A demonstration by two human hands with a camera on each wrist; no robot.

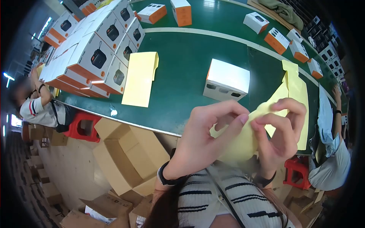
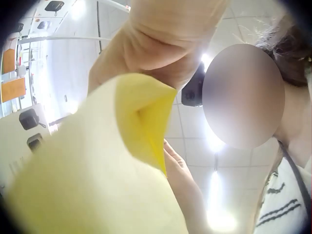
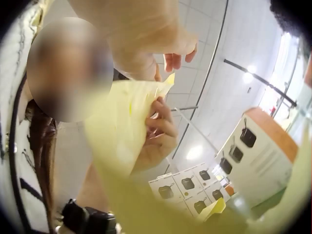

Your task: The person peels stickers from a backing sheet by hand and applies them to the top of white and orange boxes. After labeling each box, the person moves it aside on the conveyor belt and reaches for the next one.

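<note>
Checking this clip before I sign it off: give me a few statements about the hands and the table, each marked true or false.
1. The left hand and the right hand both pinch the yellow sheet. True.
2. A white and orange box stands on the green table beyond the hands. True.
3. The right hand rests on that box. False: it pinches the sheet, apart from the box.
4. A second yellow sheet lies on top of the stacked boxes. False: it lies on the table beside them.
</note>
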